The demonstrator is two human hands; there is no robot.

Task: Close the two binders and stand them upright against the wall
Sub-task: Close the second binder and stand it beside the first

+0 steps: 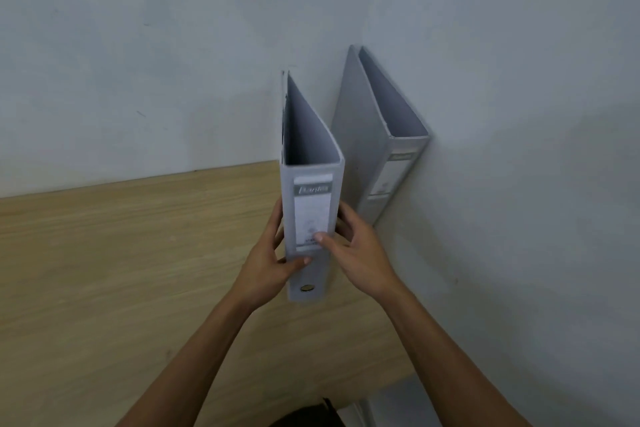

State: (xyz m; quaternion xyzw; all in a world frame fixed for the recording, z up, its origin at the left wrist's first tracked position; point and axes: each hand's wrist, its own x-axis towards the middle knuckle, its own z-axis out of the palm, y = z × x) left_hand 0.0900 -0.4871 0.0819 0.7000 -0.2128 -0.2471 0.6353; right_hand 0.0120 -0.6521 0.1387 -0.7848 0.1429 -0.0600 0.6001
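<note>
A grey binder [367, 135] stands closed and upright against the right-hand wall, spine towards me. A second grey binder [308, 149] stands upright just left of it, closed, its labelled spine facing me. My left hand [268, 260] grips this nearer binder from the left side, thumb on the spine. My right hand [356, 250] grips it from the right, thumb across the spine label. A small gap shows between the two binders.
A wooden tabletop [121, 270] spreads to the left and front. Pale walls meet in a corner [311, 55] behind the binders. The table's front edge runs at the lower right, with floor below it.
</note>
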